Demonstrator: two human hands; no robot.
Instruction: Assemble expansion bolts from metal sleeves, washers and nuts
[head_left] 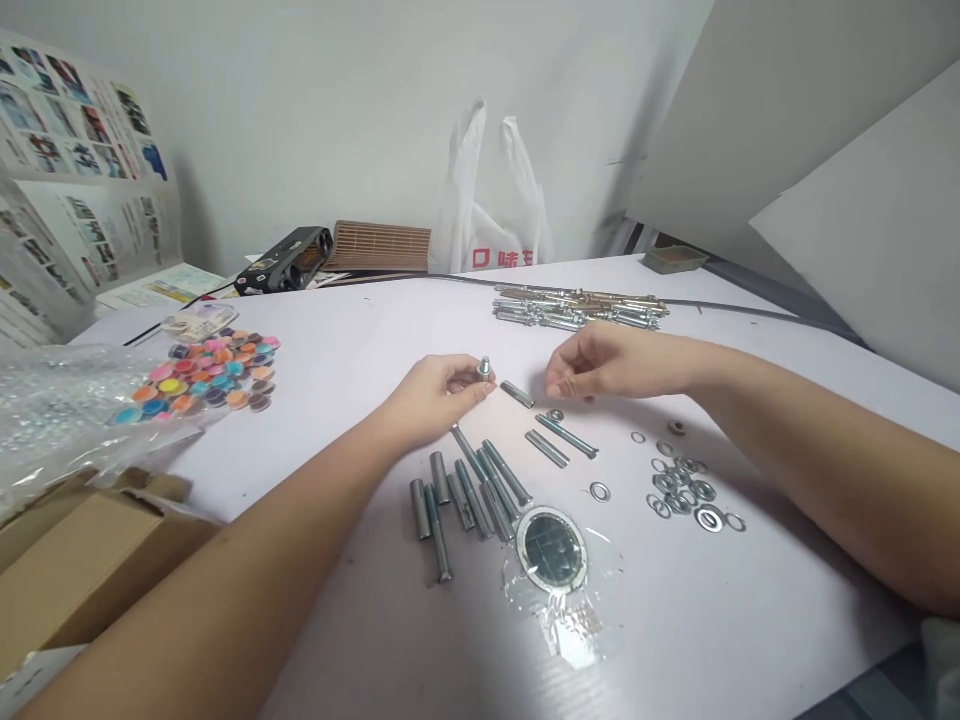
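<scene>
A small metal bolt piece (484, 368) stands upright in the pinched fingers of my left hand (442, 395). To its right, my right hand (596, 365) is curled with fingertips together above the white table; whether it holds anything is hidden. Between the hands lies a metal sleeve (517, 394). A nut (555, 415), a bolt (568, 436) and another sleeve (547, 448) lie just nearer. Several bolts and sleeves (469, 490) are spread below my left hand, beside a round dark disc (551, 549). A single washer (600, 491) sits right of them.
Washers and nuts (681, 487) are scattered at the right. Assembled anchor bolts (577, 307) are piled at the back. Colourful discs (206, 375), plastic wrap (67, 405) and a cardboard box (90, 560) are at the left. A white bag (487, 215) stands by the wall.
</scene>
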